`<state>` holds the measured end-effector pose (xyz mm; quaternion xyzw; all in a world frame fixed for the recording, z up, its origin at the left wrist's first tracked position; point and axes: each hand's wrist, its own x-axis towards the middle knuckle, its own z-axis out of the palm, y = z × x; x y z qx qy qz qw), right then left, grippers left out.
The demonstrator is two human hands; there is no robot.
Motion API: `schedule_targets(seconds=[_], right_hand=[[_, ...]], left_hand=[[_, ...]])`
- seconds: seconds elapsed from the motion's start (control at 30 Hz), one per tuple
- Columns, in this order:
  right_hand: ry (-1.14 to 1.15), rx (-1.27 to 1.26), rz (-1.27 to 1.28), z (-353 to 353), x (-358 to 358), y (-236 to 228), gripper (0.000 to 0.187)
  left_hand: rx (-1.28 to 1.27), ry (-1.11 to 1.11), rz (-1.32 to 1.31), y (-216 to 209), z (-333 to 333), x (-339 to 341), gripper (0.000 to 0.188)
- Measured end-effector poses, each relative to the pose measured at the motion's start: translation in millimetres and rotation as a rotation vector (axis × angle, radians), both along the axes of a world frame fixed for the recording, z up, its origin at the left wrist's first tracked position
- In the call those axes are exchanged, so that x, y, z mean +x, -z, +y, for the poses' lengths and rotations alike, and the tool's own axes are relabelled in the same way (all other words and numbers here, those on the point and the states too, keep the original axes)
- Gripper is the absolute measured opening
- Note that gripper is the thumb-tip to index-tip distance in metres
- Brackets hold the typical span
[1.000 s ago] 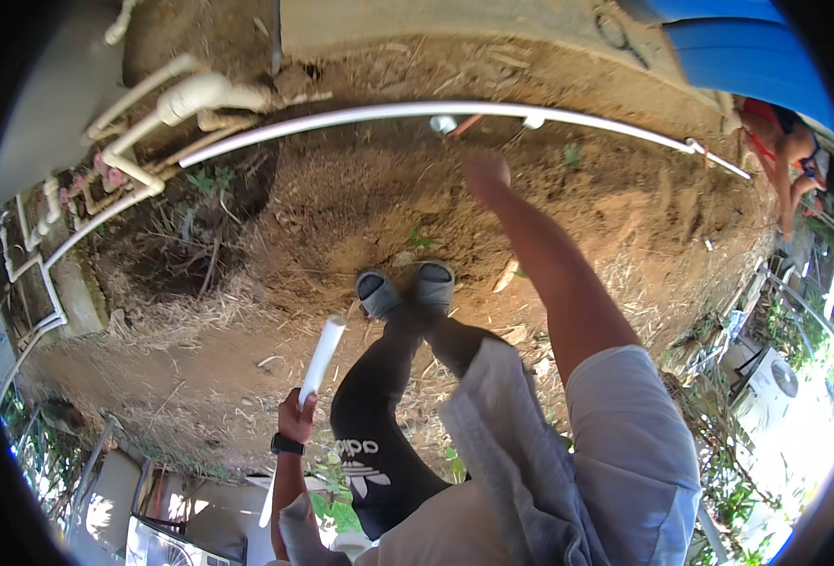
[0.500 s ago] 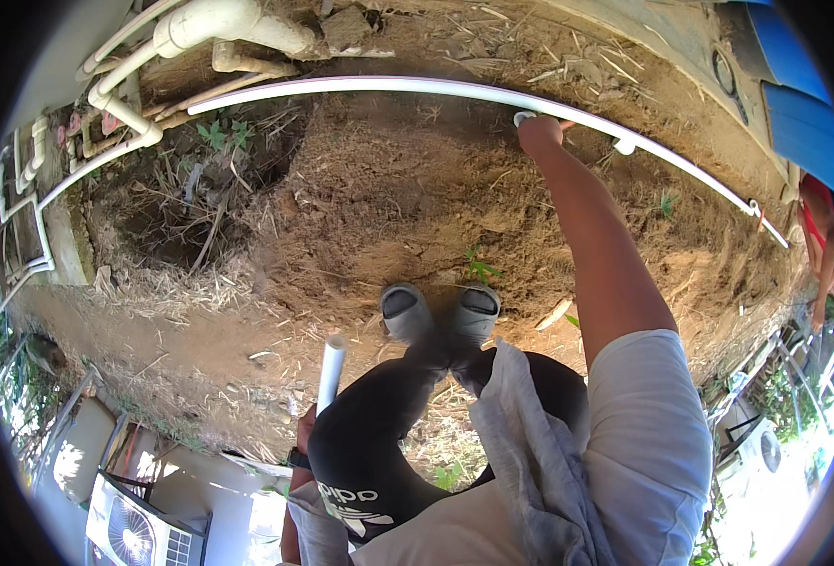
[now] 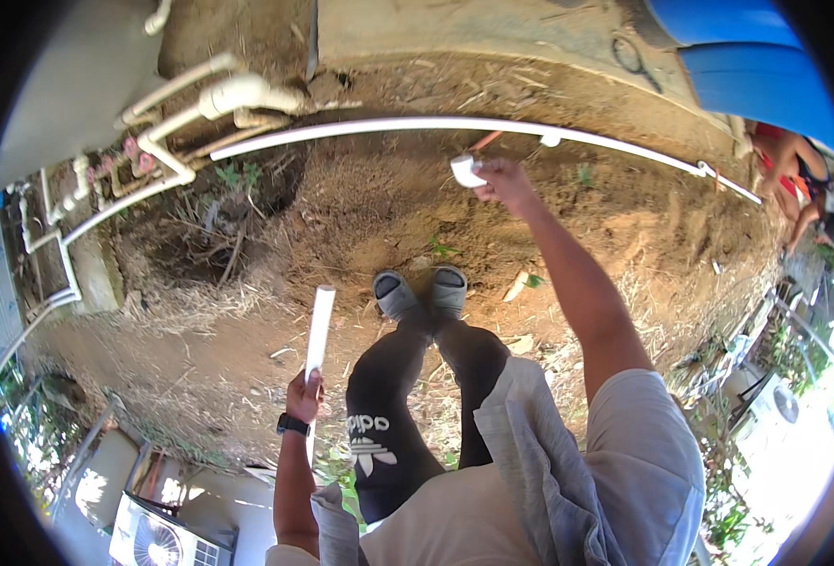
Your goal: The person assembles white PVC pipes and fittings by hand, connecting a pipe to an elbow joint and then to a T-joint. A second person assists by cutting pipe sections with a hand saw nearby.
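My left hand (image 3: 304, 397) is closed round a short straight white plastic pipe (image 3: 319, 328), held upright beside my left leg. Out in front, my right hand (image 3: 509, 185) grips a small white pipe elbow (image 3: 464, 173) by one end, clear of the ground. Beyond it a long white pipe (image 3: 379, 126) runs across the soil, with a tee (image 3: 550, 140) along its right half. A thin orange piece (image 3: 485, 141) lies between the elbow and this pipe; its kind is unclear.
At left, older beige pipes (image 3: 238, 94) stand by a wall, near a hollow with dry roots (image 3: 211, 241). Blue sheeting (image 3: 766, 94) hangs at far right, beside another person (image 3: 794, 179). An air-conditioner unit (image 3: 158, 542) sits lower left.
My right hand has drawn back from the long pipe, bringing the elbow into plain sight. The short pipe and my left hand have risen out from behind my leg.
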<state>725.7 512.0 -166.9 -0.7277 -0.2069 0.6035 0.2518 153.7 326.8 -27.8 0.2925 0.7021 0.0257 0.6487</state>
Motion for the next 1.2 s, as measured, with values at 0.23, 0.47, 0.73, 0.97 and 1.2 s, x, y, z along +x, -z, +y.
schedule_targets(seconds=[0.23,0.47,0.73,0.97,1.2], right_hand=[[0.750,-0.435,0.670,-100,-4,-214,0.037],[0.682,-0.222,0.286,-223,38,-379,0.041],[0.333,0.283,-0.795,-380,119,-557,0.035],[1.038,0.677,-0.681,-533,130,-664,0.043],[1.012,0.730,-1.123,-607,88,-666,0.048]], left_hand=[[0.145,0.411,0.032,-159,54,102,0.057],[0.347,0.984,0.136,-314,73,216,0.071],[0.454,1.245,0.078,-393,16,303,0.072],[0.504,1.376,0.081,-388,-69,383,0.074],[0.399,1.496,0.159,-403,-175,496,0.086]])
